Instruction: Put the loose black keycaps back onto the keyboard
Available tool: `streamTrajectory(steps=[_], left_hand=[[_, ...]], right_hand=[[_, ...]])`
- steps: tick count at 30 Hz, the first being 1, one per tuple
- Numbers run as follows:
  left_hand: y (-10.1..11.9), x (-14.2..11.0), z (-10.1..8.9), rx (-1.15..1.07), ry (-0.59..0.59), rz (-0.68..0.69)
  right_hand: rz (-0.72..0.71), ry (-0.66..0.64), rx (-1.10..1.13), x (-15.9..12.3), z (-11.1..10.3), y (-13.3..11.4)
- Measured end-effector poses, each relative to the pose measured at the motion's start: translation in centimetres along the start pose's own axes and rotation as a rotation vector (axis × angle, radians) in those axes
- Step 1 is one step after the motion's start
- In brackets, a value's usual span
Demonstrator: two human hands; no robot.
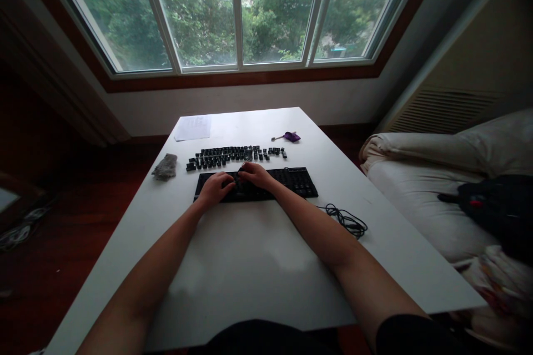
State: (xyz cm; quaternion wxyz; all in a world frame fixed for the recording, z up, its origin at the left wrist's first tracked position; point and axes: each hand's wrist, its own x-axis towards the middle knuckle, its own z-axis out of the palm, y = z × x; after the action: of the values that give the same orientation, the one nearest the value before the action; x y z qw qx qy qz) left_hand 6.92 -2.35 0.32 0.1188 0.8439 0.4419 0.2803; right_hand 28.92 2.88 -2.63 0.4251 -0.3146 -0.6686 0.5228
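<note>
A black keyboard (287, 178) lies across the white table in front of me. My left hand (215, 188) rests on its left part, fingers bent over the keys and thumb near the front edge, holding it. Over the left-middle of the keyboard, my right hand (255, 174) is closed with the fingertips pinched together. A small dark thing shows by those fingertips, too small to name. Just behind the keyboard, loose black keycaps (225, 156) stand in uneven rows.
A crumpled grey cloth (165, 167) lies at the table's left edge. Paper (194, 127) sits at the back left, and a brush with a purple item (291, 136) at the back right. A coiled black cable (347, 221) lies right of the keyboard. A sofa (403, 194) stands beside the table.
</note>
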Motion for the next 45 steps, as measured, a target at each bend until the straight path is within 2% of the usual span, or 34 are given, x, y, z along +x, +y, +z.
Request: streamTrajectory(steps=[13, 27, 45], left_hand=[[0.38, -0.03, -0.12, 0.003, 0.008, -0.015], [0.43, -0.05, -0.17, 0.010, 0.000, -0.022], [0.38, 0.05, -0.18, -0.015, -0.010, -0.031]], right_hand=[[0.042, 0.015, -0.021, -0.02, 0.12, -0.23], [0.027, 0.014, -0.077, -0.06, 0.06, -0.44], [0.069, 0.014, 0.025, 0.01, 0.27, -0.34]])
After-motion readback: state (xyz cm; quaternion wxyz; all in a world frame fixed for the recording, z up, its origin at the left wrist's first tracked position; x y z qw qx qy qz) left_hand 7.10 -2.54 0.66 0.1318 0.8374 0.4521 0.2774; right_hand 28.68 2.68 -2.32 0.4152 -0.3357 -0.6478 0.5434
